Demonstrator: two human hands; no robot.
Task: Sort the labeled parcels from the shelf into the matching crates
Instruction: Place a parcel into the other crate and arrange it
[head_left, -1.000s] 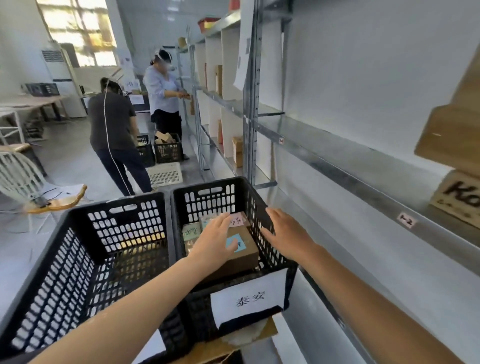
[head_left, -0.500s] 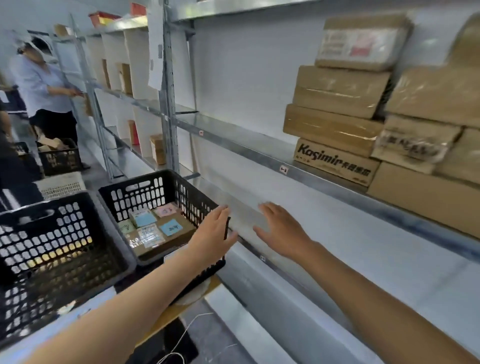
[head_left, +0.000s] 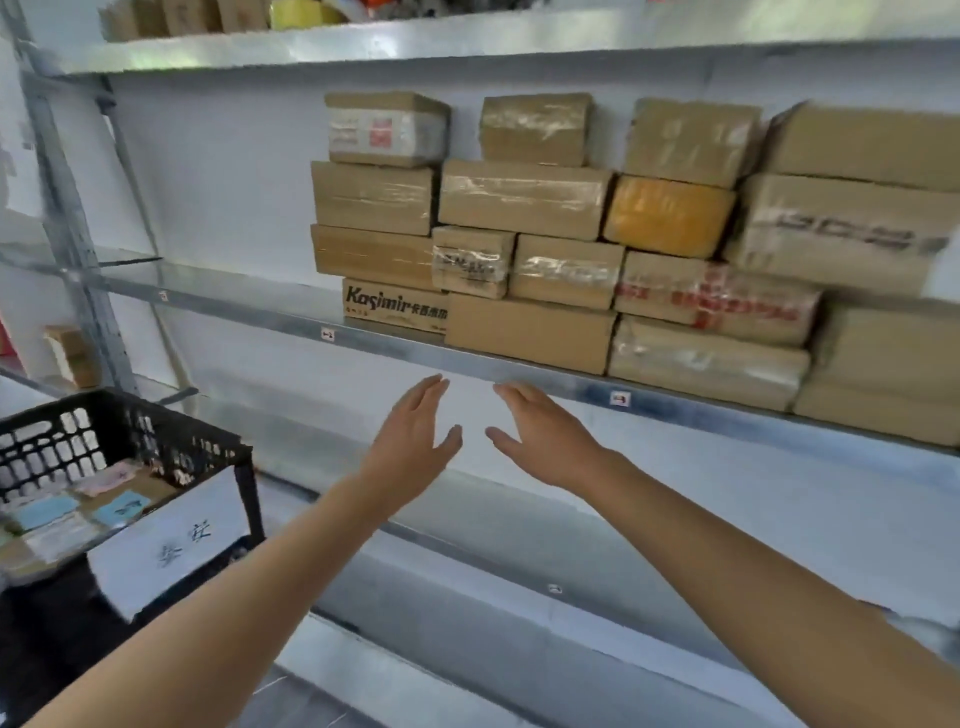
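both bare forearms reach forward, the left hand (head_left: 410, 441) and right hand (head_left: 545, 441) spread flat, each grip released and holding nothing, just below the metal shelf (head_left: 519, 366) edge. at lower left a black crate (head_left: 156, 441) with a white paper label (head_left: 171, 545) holds parcels already (their tags too blurred to read). farther back, stacked cardboard parcels (head_left: 524, 197) fill the shelf, a kasimir box (head_left: 395, 306) lowest left, a yellow one (head_left: 667, 215) among them.
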